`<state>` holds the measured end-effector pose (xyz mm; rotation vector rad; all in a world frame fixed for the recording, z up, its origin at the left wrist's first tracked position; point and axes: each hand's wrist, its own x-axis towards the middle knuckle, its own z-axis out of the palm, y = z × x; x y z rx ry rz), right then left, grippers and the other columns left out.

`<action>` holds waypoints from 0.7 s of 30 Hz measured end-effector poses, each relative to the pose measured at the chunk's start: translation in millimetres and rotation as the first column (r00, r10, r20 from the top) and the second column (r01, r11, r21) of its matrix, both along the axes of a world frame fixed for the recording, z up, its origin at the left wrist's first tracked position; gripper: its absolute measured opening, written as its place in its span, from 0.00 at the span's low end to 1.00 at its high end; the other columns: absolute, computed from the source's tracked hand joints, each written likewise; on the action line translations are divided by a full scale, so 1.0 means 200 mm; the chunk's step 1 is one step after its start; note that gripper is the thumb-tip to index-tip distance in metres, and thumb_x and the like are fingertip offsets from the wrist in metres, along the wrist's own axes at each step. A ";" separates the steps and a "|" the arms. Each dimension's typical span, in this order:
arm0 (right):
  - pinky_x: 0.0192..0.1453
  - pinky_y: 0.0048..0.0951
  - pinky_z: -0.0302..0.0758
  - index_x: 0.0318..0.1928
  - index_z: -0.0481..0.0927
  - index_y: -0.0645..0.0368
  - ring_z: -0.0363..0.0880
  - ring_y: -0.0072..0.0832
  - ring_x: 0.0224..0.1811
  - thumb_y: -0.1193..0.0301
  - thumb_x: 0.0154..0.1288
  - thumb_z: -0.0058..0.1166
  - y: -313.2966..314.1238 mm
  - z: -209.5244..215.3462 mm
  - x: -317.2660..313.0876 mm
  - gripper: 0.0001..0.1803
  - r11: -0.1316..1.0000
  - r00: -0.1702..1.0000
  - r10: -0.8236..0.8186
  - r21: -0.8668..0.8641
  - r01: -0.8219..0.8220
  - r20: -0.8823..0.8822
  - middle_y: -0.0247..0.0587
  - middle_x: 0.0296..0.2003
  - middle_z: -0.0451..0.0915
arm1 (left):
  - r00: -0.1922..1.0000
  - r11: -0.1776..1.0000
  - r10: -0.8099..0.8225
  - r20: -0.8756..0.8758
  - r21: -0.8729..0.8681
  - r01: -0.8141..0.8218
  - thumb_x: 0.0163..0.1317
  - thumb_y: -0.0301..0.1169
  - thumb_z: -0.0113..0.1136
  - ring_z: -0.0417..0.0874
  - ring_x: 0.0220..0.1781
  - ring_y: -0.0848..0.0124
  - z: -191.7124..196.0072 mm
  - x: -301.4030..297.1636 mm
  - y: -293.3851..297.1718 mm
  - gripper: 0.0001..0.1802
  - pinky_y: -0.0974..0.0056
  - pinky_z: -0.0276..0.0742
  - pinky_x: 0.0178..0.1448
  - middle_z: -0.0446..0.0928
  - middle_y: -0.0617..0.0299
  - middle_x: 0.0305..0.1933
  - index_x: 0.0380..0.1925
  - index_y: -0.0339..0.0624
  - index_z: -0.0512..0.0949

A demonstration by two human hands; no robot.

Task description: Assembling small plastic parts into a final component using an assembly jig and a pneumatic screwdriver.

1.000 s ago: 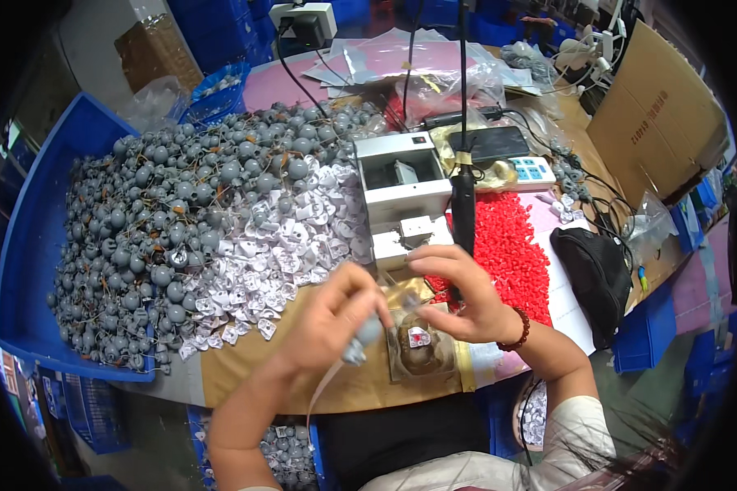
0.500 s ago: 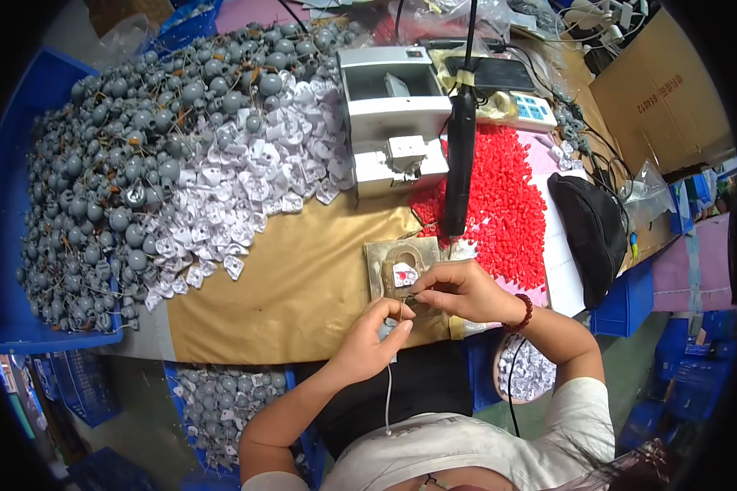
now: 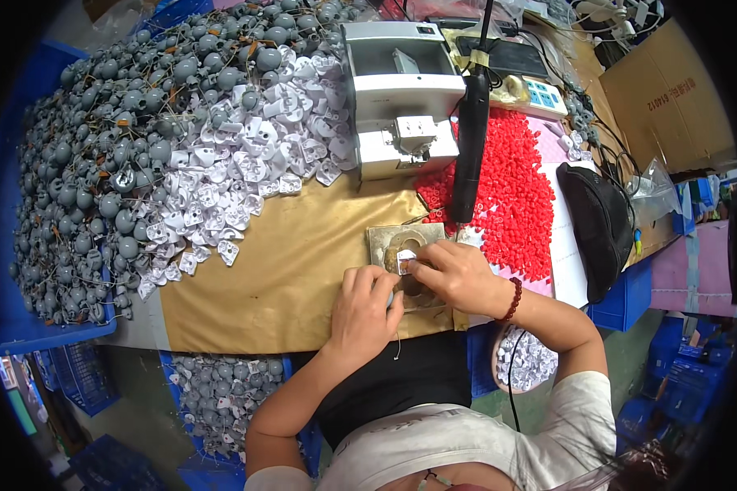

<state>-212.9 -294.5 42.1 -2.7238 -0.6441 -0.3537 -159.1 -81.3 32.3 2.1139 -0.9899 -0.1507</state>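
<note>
Both hands are at the near edge of the worktop (image 3: 254,299), close together over a block (image 3: 382,239). The left hand (image 3: 365,311) is at the near left corner of the block, its grip curled around a grey piece (image 3: 391,299), of which only a small part shows between thumb and fingers; a thin cord (image 3: 398,348) hangs below that hand toward the near side. The right hand (image 3: 460,277) reaches over the block from the right, thumb and forefinger drawn together at a white piece (image 3: 405,256) seated in the block's recess. The fingertips cover part of the white piece; whether the right grip is pinching anything cannot be told. A dark red bracelet (image 3: 513,299) is on the right wrist. Just beyond the block, a black tool (image 3: 470,155) hangs, tilted slightly, its lower end near the block's far right corner. Behind it to the left stands a white and grey machine (image 3: 405,88). A heap of red parts (image 3: 512,192) lies to the right of the tool. To the left, white parts (image 3: 278,151) are spread loose, and grey balls (image 3: 123,164) with wires are piled beyond and beside them, reaching into a blue tray (image 3: 53,334). At the right lie a black pouch (image 3: 595,233) and, farther off, an open carton (image 3: 671,98). Below the worktop, a bin of grey balls stands at left and a round bowl of white parts at right.
</note>
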 end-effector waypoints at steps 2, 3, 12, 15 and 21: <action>0.36 0.33 0.79 0.41 0.81 0.57 0.78 0.33 0.36 0.70 0.53 0.59 0.01 0.01 0.00 0.13 1.000 1.000 -0.022 -0.013 0.022 -0.016 0.37 0.35 0.74 | 1.000 1.000 -0.002 0.010 0.006 0.002 0.57 0.24 0.68 0.75 0.50 0.52 0.00 0.01 0.00 0.13 0.52 0.75 0.54 0.75 0.52 0.47 0.43 0.38 0.80; 0.36 0.33 0.79 0.42 0.81 0.57 0.78 0.33 0.37 0.70 0.54 0.59 0.02 0.02 0.00 0.13 0.999 0.999 -0.026 -0.026 0.025 -0.031 0.38 0.35 0.74 | 1.000 1.000 -0.004 0.016 0.010 0.004 0.57 0.24 0.68 0.75 0.50 0.52 0.00 0.01 0.00 0.13 0.52 0.75 0.54 0.75 0.52 0.46 0.43 0.38 0.80; 0.41 0.33 0.78 0.38 0.82 0.63 0.76 0.32 0.40 0.69 0.55 0.55 0.01 0.03 -0.05 0.13 0.984 0.997 0.070 -0.160 -0.075 -0.035 0.39 0.39 0.73 | 0.980 0.994 0.012 0.200 0.101 -0.033 0.55 0.22 0.64 0.75 0.58 0.51 0.02 0.01 -0.03 0.20 0.50 0.75 0.59 0.76 0.51 0.55 0.50 0.40 0.80; 0.42 0.33 0.77 0.36 0.82 0.63 0.75 0.33 0.42 0.68 0.55 0.55 -0.01 0.02 -0.05 0.12 0.986 0.996 0.076 -0.146 -0.081 -0.039 0.40 0.39 0.73 | 0.951 0.977 -0.078 0.298 0.212 0.014 0.54 0.23 0.64 0.74 0.64 0.51 -0.01 -0.03 -0.05 0.27 0.48 0.72 0.63 0.75 0.49 0.61 0.58 0.41 0.79; 0.59 0.39 0.77 0.50 0.86 0.60 0.80 0.42 0.54 0.87 0.52 0.59 -0.19 0.10 -0.07 0.23 0.880 0.959 0.000 0.455 0.135 -0.284 0.45 0.51 0.82 | 0.915 0.968 -0.120 0.386 0.251 0.021 0.52 0.24 0.66 0.74 0.66 0.53 -0.07 -0.05 -0.06 0.30 0.50 0.72 0.64 0.74 0.48 0.65 0.60 0.40 0.78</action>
